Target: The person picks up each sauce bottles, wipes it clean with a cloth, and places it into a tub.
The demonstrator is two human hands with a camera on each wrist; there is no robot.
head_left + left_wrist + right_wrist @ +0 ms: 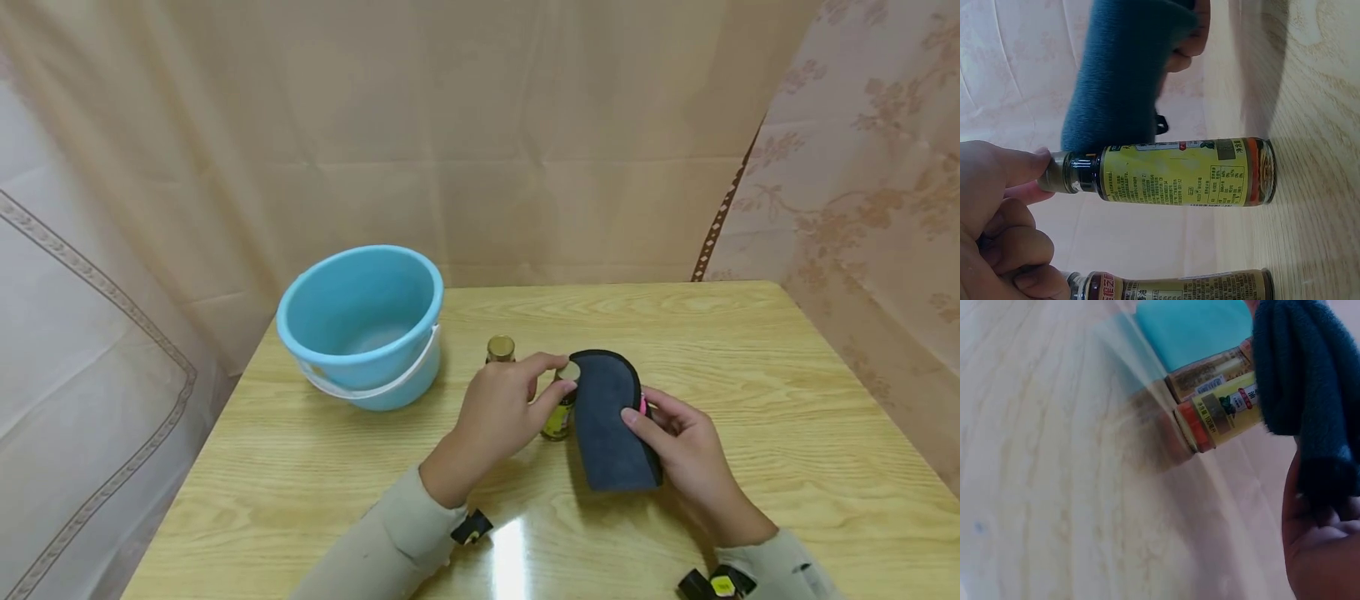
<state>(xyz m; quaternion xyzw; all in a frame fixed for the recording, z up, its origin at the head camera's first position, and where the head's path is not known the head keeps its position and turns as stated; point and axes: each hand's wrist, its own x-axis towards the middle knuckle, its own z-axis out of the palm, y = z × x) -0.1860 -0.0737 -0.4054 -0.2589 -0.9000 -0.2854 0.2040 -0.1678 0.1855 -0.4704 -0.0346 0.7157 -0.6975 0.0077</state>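
Note:
My left hand [487,412] pinches the gold cap of a small glass bottle [1172,174] with a yellow label, which stands upright on the table. Beside it, under the curled fingers of that hand, is a second bottle [501,348] with a gold cap and a brownish label [1197,286]. A dark blue folded cloth [615,425] with a black edge hangs from my right hand [693,454], gripped between thumb and fingers. Its left side lies close against the neck of the yellow-labelled bottle; whether they touch I cannot tell. A bit of pink shows by the right fingers.
A light blue bucket [360,360] with a white handle stands at the left rear of the wooden table [750,358]. Behind the table hangs a beige curtain [525,150]. The table's far edge runs just beyond the bottles.

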